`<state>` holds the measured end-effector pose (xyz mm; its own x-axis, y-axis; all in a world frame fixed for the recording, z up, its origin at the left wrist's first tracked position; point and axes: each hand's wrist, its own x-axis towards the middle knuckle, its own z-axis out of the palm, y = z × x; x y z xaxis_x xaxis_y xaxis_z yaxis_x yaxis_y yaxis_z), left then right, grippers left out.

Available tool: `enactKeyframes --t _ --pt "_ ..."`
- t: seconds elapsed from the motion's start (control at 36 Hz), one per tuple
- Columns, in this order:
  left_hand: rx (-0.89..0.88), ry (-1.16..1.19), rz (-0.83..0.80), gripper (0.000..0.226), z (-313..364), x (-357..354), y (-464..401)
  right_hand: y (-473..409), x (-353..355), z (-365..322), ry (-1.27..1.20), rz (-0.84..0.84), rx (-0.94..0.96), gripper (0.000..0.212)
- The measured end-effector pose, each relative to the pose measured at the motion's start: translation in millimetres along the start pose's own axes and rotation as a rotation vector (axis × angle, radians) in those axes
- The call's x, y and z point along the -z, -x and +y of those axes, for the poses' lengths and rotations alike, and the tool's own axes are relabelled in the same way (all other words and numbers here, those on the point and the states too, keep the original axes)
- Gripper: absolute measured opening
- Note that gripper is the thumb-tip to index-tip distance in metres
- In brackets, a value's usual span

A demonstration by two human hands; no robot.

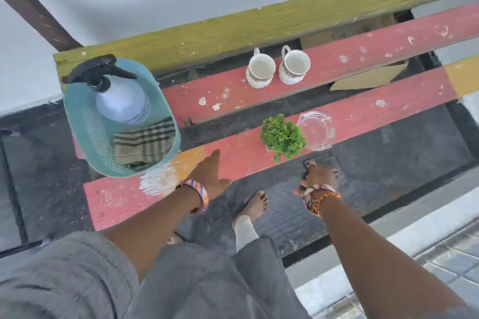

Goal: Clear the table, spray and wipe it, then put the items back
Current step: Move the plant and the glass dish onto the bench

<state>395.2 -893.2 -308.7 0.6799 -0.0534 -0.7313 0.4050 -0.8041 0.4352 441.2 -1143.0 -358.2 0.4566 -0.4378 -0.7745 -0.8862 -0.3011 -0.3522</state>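
Observation:
The table is made of red planks (363, 114) with gaps between them. Two white mugs (260, 68) (294, 65) stand side by side on the far red plank. A small green plant (282, 136) and a clear glass ashtray (315, 129) sit on the near plank. At the left end a teal basket (77, 122) holds a spray bottle (121, 101) with a black trigger and a folded checked cloth (143, 144). My left hand (211, 175) stretches flat over the near plank, empty. My right hand (317, 176) hovers just before the plank's edge, below the ashtray, fingers apart and empty.
A yellow-green plank (259, 23) runs along the far side. Pieces of cardboard (370, 77) lie under the gaps. My bare feet stand on a dark mat (375, 171) in front of the table, and a pale kerb (427, 228) and paving lie at the lower right.

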Motion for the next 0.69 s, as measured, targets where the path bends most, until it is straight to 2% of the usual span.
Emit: enactKeyframes --t 0.14,0.25,0.31,0.39,0.44,0.56,0.64,0.69 --pt "-0.047 -0.078 -0.203 0.07 -40 19 39 77 -45 7 0.026 -0.124 -0.031 0.047" --pt "-0.115 -0.177 -0.227 0.067 -63 45 68 124 -82 -4 -0.062 -0.163 -0.021 0.026" --pt "-0.143 -0.188 -0.218 0.065 -71 61 81 144 -99 -15 -0.127 -0.181 0.002 0.028" --pt "-0.179 -0.158 -0.187 0.06 -77 88 100 175 -116 -39 -0.01 -0.164 0.162 0.04" --pt "-0.194 -0.135 -0.145 0.053 -80 107 115 199 -124 -57 0.109 -0.141 0.302 0.04" --pt "-0.22 -0.035 0.009 0.02 -91 138 129 227 -141 -90 0.046 -0.133 0.463 0.034" --pt "-0.166 0.089 0.107 0.029 -102 156 135 242 -159 -108 -0.064 -0.068 0.536 0.032" --pt "-0.14 0.199 0.184 0.026 -111 165 133 250 -174 -118 -0.066 -0.052 0.609 0.035"
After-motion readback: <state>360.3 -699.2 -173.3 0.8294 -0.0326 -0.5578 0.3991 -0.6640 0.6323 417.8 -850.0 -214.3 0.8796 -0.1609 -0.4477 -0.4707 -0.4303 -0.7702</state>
